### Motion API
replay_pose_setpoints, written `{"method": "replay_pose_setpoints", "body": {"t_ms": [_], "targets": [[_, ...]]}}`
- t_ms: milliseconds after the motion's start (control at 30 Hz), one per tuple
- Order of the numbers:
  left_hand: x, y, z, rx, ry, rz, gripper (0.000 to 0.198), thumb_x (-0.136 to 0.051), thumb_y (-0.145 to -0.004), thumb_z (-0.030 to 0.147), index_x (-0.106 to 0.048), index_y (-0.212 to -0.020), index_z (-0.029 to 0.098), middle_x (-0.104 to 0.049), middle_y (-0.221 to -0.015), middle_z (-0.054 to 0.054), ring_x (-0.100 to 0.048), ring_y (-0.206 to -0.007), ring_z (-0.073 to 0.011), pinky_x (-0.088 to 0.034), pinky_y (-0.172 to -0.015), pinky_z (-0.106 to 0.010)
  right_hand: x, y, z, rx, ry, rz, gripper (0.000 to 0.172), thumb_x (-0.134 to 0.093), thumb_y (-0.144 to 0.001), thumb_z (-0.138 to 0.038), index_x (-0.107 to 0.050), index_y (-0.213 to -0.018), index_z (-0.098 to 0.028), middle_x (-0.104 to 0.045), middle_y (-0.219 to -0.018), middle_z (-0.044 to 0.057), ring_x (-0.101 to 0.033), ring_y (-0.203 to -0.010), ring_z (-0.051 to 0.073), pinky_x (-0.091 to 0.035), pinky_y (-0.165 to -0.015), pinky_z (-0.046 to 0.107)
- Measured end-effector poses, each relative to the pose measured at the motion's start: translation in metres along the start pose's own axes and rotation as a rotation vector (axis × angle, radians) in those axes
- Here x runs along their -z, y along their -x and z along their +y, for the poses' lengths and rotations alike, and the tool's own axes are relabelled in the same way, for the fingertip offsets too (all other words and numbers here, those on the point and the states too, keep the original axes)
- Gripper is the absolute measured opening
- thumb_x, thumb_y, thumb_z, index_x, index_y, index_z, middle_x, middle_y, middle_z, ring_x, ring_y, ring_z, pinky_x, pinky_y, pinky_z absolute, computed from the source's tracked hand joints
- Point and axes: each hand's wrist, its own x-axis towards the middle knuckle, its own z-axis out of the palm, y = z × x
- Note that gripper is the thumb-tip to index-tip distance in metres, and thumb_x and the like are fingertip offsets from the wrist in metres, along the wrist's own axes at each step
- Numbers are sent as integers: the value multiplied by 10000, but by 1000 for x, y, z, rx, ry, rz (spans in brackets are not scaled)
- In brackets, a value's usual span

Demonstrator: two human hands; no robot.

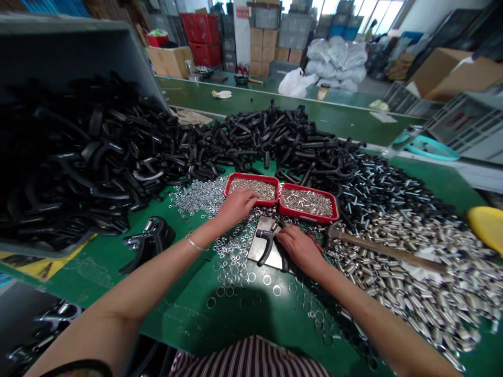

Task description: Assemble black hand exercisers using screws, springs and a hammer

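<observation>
My left hand [238, 204] reaches over the near edge of the left red tray [227, 191], which holds tiny metal parts [251, 186]. Its fingers are bent together at the tips; whatever they pinch is too small to make out. My right hand [301, 248] grips a black C-shaped frame [267, 247] lying on a flat metal plate [257, 248]. Part of this frame is hidden under my fingers. Small metal pins [306, 201] fill the right red tray [335, 209], just beyond my right hand.
Black C-shaped frames [271, 131] are heaped at the back and spill from a grey bin [145, 68]. A hammer [385, 248] lies across silvery metal sleeves [412, 293] on the right. Loose thin rings [231, 280] scatter in front. Several assembled frames [151, 241] sit at left.
</observation>
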Motion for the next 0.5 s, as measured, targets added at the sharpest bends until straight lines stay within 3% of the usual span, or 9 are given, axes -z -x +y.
{"method": "replay_pose_setpoints", "body": {"t_ms": [100, 167, 233, 333, 400, 500], "targets": [[6, -23, -25, 90, -312, -72, 257, -478, -933, 197, -720, -1008, 154, -694, -1055, -126, -612, -1056, -252, -441, -963, -389, 24, 38, 29, -156, -4, 162, 297, -435, -1011, -283, -551, -1260, -168, -613, -1185, 147, -553, -1097, 260, -476, -923, 415], [7, -37, -39, 153, -467, -175, 257, -488, -899, 175, -736, -955, 136, -699, -1038, -164, -621, -1051, -288, -441, -933, -400, 46, 72, 56, -285, 162, 227, 275, -413, -1008, -282, -588, -1175, -150, -633, -1096, 164, -562, -1033, 286, -460, -907, 451], [5, -49, -47, 182, -517, -243, 224, -522, -853, 154, -741, -880, 113, -708, -990, -191, -638, -1015, -315, -448, -893, -401, 65, 105, 80, -317, 357, 99, 284, -430, -995, -300, -618, -1114, -125, -649, -1015, 176, -568, -932, 301, -445, -856, 471], [-1, -61, -44, 186, -510, -249, 172, -562, -803, 132, -730, -802, 95, -716, -912, -200, -656, -956, -326, -455, -854, -383, 79, 134, 101, -301, 491, -63, 318, -462, -976, -298, -610, -1179, -103, -641, -1086, 196, -554, -941, 300, -430, -829, 443], [-4, -64, -38, 189, -510, -232, 170, -556, -810, 135, -721, -802, 97, -714, -895, -196, -657, -938, -316, -454, -844, -368, 80, 137, 109, -319, 537, -96, 318, -464, -972, -291, -611, -1192, -115, -640, -1075, 185, -538, -925, 295, -419, -810, 427], [-2, -60, -32, 194, -510, -177, 207, -518, -871, 194, -706, -907, 115, -699, -959, -182, -643, -957, -298, -454, -846, -356, 84, 131, 118, -310, 541, -110, 268, -458, -971, -314, -658, -1046, -152, -634, -925, 151, -514, -845, 287, -403, -766, 416]]}}
